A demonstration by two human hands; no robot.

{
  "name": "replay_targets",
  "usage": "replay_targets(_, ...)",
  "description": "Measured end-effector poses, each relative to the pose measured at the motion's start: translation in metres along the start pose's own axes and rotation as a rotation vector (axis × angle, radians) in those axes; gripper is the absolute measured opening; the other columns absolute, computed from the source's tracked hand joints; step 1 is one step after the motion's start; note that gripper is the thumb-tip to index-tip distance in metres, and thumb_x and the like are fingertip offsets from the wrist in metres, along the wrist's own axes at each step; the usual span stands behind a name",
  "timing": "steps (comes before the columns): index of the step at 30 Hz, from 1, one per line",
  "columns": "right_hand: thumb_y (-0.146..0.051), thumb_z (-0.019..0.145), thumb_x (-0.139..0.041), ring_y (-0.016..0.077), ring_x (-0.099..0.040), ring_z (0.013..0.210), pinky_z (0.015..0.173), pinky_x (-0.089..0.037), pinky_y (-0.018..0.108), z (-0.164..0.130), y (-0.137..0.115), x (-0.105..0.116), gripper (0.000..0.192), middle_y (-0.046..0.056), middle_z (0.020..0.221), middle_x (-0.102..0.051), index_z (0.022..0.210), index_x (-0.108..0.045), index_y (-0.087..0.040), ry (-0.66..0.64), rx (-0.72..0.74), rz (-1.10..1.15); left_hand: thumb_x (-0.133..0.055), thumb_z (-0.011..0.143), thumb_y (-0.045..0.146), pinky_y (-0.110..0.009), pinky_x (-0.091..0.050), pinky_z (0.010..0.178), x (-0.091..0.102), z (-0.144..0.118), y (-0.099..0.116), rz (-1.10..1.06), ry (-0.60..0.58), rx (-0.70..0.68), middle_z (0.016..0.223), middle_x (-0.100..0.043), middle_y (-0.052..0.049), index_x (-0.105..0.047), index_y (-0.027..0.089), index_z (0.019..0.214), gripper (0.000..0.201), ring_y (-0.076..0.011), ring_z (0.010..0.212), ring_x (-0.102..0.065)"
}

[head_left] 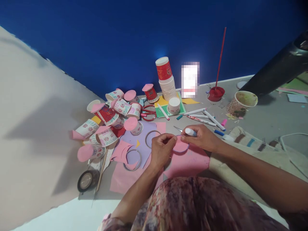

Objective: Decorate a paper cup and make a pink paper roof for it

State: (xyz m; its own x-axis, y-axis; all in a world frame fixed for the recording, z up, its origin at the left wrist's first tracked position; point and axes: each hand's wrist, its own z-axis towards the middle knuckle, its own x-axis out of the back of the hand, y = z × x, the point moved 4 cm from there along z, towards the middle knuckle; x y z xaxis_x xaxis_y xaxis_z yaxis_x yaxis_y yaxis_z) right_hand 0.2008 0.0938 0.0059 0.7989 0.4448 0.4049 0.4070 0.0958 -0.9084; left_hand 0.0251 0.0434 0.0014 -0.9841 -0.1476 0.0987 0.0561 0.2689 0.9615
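Between my hands is a round pink paper disc (pixel 182 146) with a thin blue-violet edge. My left hand (pixel 161 148) pinches its left side between thumb and fingers. On the other side, my right hand (pixel 202 136) grips the disc's upper right edge. A white-capped tube (pixel 190 132) also sticks out of my right hand; its kind is hard to tell. Beneath the disc lies a larger sheet of pink paper (pixel 192 163). Two grey rings (pixel 133 159) rest to the left on purple paper (pixel 146 128), beside cut pink scraps (pixel 120 151).
Decorated paper cups (pixel 107 137), several with pink paper tops, crowd the left. Red-handled scissors (pixel 149 112), markers (pixel 196 111) and a tall cup stack (pixel 167 88) stand behind. At right are a stained cup (pixel 242 104), a red pot with a stick (pixel 216 93) and cloth (pixel 247 144).
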Motion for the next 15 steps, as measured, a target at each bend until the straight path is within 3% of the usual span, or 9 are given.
replay_targets(8, -0.043, 0.082, -0.066, 0.0143, -0.044, 0.061, 0.057, -0.033, 0.028, -0.0013, 0.0009, -0.0029, 0.029, -0.003, 0.058, -0.050, 0.067, -0.065, -0.018, 0.045, 0.011, -0.033, -0.076, 0.073, 0.036, -0.022, -0.035, 0.050, -0.0043, 0.0009, 0.0006, 0.098, -0.095, -0.013, 0.060, -0.060, 0.003, -0.077, 0.014, 0.081, 0.023, -0.0090, 0.053, -0.044)
replay_targets(15, -0.044, 0.081, -0.066, 0.0145, -0.045, 0.060, 0.057, -0.034, 0.028, -0.0018, -0.0011, -0.0034, 0.029, -0.003, 0.058, -0.052, 0.068, -0.066, -0.019, 0.060, 0.021, -0.041, -0.077, 0.074, 0.039, -0.022, -0.034, 0.049, -0.0015, 0.0026, -0.0049, 0.069, -0.091, 0.008, 0.057, -0.058, 0.002, -0.075, 0.014, 0.070, 0.026, -0.0087, 0.052, -0.043)
